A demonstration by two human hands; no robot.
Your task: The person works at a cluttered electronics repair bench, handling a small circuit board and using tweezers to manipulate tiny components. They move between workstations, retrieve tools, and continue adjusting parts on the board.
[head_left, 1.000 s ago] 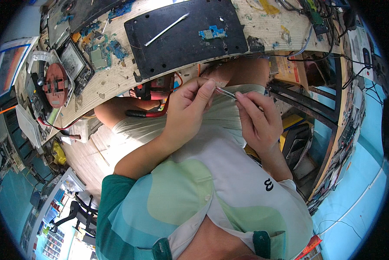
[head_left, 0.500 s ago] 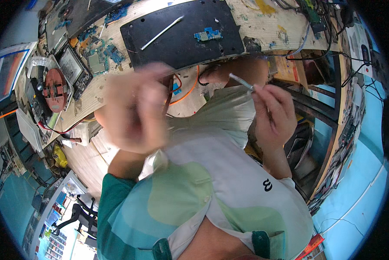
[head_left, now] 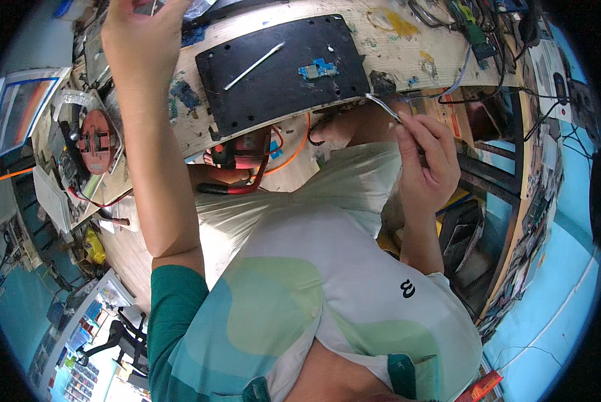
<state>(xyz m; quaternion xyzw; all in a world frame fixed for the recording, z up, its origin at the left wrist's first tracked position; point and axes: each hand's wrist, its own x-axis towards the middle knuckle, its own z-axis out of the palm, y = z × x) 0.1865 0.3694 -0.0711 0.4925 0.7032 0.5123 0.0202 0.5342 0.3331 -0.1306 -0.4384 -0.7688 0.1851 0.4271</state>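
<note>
My left hand (head_left: 143, 43) reaches over the far left of the workbench. Its fingertips run into the top edge of the picture beside a piece of clear plastic (head_left: 198, 8), so whether they grip anything is hidden. Out in front of the bench's near edge, my right hand (head_left: 429, 157) is closed around slim metal tweezers (head_left: 382, 106), their tip pointing up and left. A black panel (head_left: 267, 97) lies on the bench between my hands. On it rest a white cotton swab (head_left: 253, 65), a small blue circuit board (head_left: 318, 69) and a tiny white bit (head_left: 330, 49).
A round reddish-brown holder (head_left: 97, 142) sits at the bench's left side, with more blue boards (head_left: 186, 95) nearby. Cables and a green tool (head_left: 471, 30) crowd the far right. Below the bench are a red-and-black object (head_left: 247, 151) and an orange cable (head_left: 294, 157).
My left hand has swung from in front of my body up to the far left of the bench. My right hand keeps the tweezers, whose tip has risen slightly.
</note>
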